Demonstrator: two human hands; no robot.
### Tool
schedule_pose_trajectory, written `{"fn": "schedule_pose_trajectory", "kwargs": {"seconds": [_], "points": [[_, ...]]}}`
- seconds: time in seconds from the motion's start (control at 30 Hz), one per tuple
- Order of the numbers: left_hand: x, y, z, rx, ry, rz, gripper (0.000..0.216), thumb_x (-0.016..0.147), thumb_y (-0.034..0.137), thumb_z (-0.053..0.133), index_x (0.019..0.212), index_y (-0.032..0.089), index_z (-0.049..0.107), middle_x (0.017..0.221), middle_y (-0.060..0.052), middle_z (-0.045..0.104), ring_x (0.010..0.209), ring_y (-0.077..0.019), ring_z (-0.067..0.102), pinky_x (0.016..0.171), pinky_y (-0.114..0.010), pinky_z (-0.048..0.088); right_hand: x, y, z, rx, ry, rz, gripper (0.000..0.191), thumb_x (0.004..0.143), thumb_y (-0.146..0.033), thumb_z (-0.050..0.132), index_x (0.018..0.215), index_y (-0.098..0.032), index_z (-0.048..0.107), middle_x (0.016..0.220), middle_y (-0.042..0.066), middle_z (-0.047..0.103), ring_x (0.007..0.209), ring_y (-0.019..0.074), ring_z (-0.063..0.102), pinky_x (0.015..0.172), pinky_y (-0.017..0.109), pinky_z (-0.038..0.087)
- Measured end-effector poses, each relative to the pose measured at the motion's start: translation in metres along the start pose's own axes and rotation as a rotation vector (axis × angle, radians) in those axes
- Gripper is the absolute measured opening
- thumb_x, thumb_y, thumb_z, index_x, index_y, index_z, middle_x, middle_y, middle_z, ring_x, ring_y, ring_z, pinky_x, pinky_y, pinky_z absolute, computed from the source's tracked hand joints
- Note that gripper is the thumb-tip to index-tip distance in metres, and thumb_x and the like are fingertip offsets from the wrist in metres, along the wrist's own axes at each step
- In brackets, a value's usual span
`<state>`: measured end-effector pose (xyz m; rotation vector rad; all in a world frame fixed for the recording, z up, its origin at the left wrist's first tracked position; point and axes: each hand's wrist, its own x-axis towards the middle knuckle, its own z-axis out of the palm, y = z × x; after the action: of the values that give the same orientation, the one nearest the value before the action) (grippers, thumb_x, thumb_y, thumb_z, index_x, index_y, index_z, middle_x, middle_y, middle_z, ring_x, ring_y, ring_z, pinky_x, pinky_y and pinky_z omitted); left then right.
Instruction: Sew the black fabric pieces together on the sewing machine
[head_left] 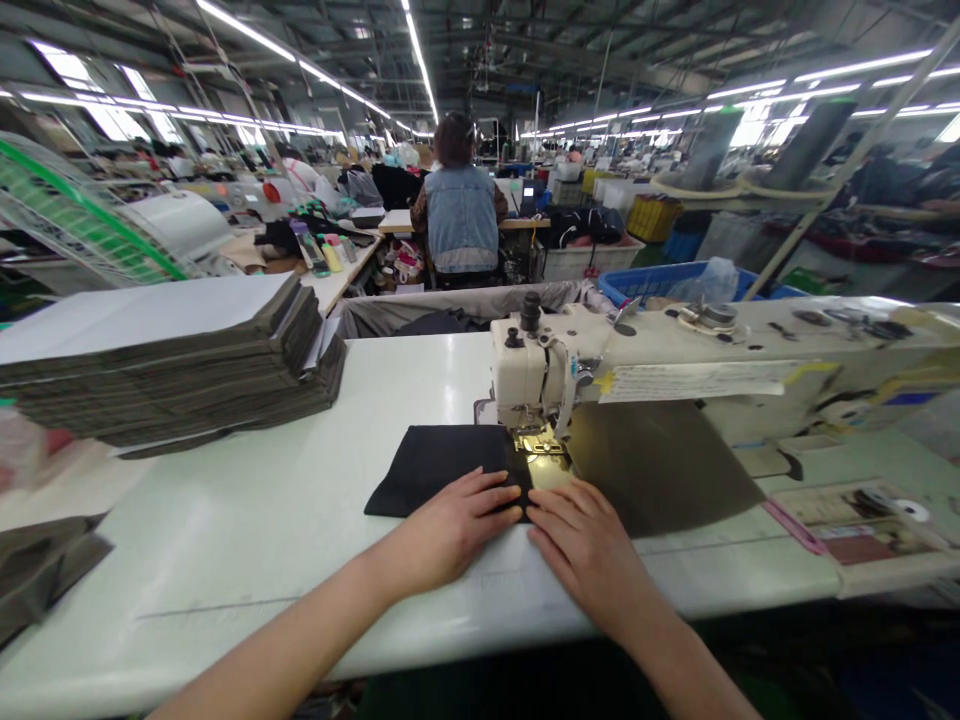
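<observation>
A worker's two bare hands attend to one black cloth [435, 465] on a pale table [300, 530], its right edge lying beside the lit, brass-coloured plate [549, 468] of one sewing machine [660, 340] on a busy factory floor. By a clock face centred on that cloth, the machine's body stands at two o'clock, with one dark olive panel [660, 470] under its arm at three. The left hand [452, 525], between five and six o'clock, lies flat on the cloth with fingers extended, seemingly pressing rather than pinching; the right hand [589, 545], at four o'clock, sets its fingertips at the cloth's right edge, though whether it pinches anything cannot be told. Work on this piece appears under way, with the cloth in place at the machine, but any stitching is too small to make out, so how much is done and how much is left remains unclear. One tall stack [172, 385] of olive-brown pieces rises at ten o'clock, either finished or waiting. Counted besides: one loose olive-brown bundle [41, 575] between eight and nine, two thread cones [705, 150] between one and two, and one person [463, 220] in a denim vest, back turned, at twelve, with farther figures too blurred to number
</observation>
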<state>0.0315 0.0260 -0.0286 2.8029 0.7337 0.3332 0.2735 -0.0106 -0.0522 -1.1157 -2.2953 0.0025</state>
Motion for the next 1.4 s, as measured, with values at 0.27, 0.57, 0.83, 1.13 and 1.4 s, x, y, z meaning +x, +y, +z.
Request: {"fn": "schedule_pose_trajectory", "kwargs": {"seconds": [0.27,0.57,0.83,1.13,1.4], "points": [[0.019,-0.046,-0.001,-0.03,0.1,0.0,0.043,0.093,0.008,0.049,0.132,0.021,0.064,0.14,-0.012,0.061,0.137,-0.0286,0.049,0.115,-0.054,0.038,0.041,0.014,0.01,-0.056,-0.045,0.092,0.011,0.094,-0.023,0.065,0.103,-0.021,0.071,0.105,0.007,0.071,0.1,0.0247,0.061,0.091,0.043,0.046],[0.039,-0.073,-0.015,-0.065,0.082,-0.052,0.044,0.096,0.009,0.044,0.132,0.023,0.064,0.14,-0.011,0.06,0.137,-0.0251,0.049,0.117,-0.052,0.035,0.048,0.013,0.008,-0.087,-0.065,0.135,0.013,0.095,-0.025,0.063,0.106,-0.023,0.07,0.106,0.008,0.069,0.1,0.0255,0.06,0.089,0.043,0.045],[0.038,-0.074,-0.015,-0.048,0.091,-0.07,0.042,0.095,0.009,0.045,0.129,0.023,0.065,0.139,-0.01,0.061,0.137,-0.0249,0.049,0.116,-0.049,0.038,0.02,-0.008,0.014,0.027,0.04,0.187,0.016,0.098,-0.023,0.053,0.104,-0.021,0.069,0.101,0.008,0.067,0.094,0.0237,0.062,0.084,0.04,0.049],[0.036,-0.066,-0.015,0.077,0.074,-0.324,0.048,0.1,0.031,0.049,0.147,0.02,0.045,0.156,-0.014,0.042,0.146,-0.0286,0.037,0.117,-0.056,0.031,0.013,-0.011,0.016,0.051,0.191,0.281,0.02,0.101,-0.025,0.048,0.096,-0.021,0.066,0.095,0.008,0.066,0.088,0.0223,0.063,0.083,0.038,0.052],[0.021,-0.048,-0.022,0.089,0.149,-0.511,0.037,0.078,0.014,0.059,0.114,0.016,0.067,0.124,-0.017,0.066,0.119,-0.034,0.059,0.1,-0.048,0.049,0.01,-0.008,0.018,0.02,0.229,0.317,0.023,0.101,-0.03,0.047,0.089,-0.023,0.065,0.091,0.007,0.067,0.084,0.0212,0.065,0.077,0.034,0.053]]}}
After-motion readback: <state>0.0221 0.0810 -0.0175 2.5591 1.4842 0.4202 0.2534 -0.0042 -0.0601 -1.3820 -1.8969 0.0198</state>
